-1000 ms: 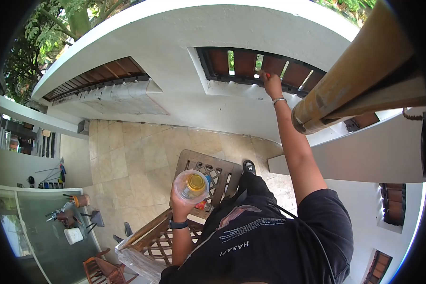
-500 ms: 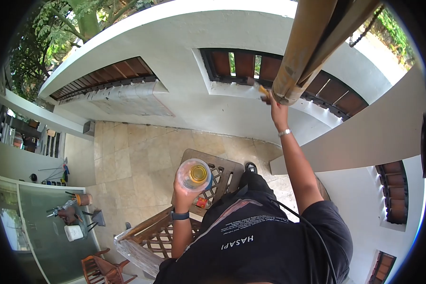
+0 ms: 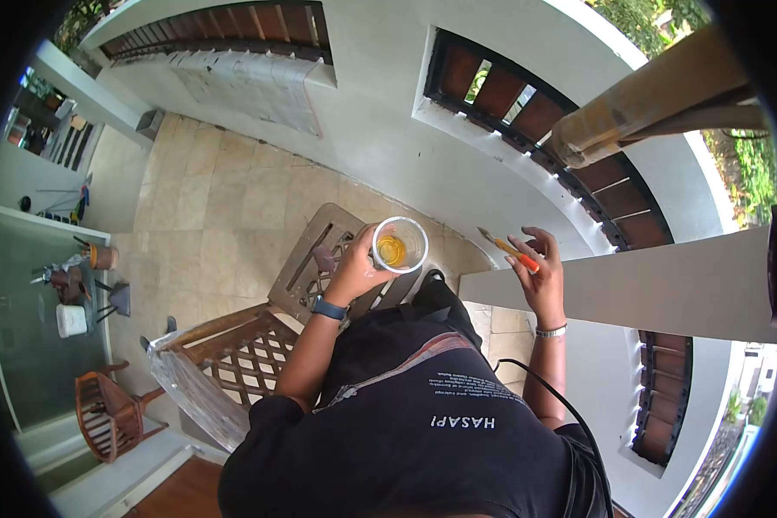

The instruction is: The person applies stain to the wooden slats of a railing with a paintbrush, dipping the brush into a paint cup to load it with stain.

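Note:
My left hand (image 3: 360,270) is wrapped round a clear plastic cup (image 3: 401,246) with a yellowish liquid at its bottom. The cup is held over a brown slatted table (image 3: 306,259). In my right hand (image 3: 541,274) is a paintbrush (image 3: 508,250) with an orange-red and yellow handle. Its bristles point up and to the left, toward the cup but apart from it. Fingers and thumb pinch the handle's orange-red end. Dark smudges show on the fingertips of this hand.
A bamboo pole (image 3: 630,104) juts in at upper right. Ahead runs a white wall (image 3: 380,112) with slatted openings. A wooden lattice bench (image 3: 233,345) partly wrapped in plastic stands at left, with a wooden chair (image 3: 108,414) beyond it. Pale tiles (image 3: 224,190) cover the floor.
My right hand has drawn back from beside the bamboo pole, bringing the paintbrush closer to the cup. My left hand has lifted and shifted right with the cup. The view has turned.

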A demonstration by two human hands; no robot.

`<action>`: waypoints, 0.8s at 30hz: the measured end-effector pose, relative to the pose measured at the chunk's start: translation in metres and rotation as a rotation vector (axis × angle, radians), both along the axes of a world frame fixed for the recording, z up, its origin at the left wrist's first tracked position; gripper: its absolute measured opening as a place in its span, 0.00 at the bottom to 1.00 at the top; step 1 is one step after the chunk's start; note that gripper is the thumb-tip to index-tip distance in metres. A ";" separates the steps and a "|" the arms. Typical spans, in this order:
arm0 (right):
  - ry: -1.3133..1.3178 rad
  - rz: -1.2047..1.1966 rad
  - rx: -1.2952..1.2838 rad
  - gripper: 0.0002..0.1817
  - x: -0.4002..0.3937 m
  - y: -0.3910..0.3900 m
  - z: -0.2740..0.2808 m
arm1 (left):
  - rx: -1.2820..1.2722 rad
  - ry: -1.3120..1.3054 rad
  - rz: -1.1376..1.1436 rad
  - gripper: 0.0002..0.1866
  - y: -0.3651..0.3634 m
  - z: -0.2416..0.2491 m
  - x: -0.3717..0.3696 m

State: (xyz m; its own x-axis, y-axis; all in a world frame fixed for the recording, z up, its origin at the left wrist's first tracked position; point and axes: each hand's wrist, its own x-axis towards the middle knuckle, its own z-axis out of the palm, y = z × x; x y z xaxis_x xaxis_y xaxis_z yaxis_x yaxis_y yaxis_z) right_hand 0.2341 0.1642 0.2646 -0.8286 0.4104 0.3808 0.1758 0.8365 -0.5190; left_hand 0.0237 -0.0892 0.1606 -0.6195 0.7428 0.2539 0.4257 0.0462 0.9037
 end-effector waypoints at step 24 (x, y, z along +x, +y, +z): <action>-0.017 0.130 -0.290 0.13 -0.063 -0.016 0.008 | -0.009 -0.093 0.232 0.37 -0.062 -0.034 0.018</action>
State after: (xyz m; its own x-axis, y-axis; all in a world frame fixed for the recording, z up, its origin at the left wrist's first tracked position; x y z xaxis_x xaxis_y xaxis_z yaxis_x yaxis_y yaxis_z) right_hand 0.1710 0.1481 0.2726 -0.8866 0.3897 0.2490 0.0875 0.6700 -0.7372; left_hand 0.0419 -0.1510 0.1261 -0.7943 0.5796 0.1820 0.3178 0.1411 0.9376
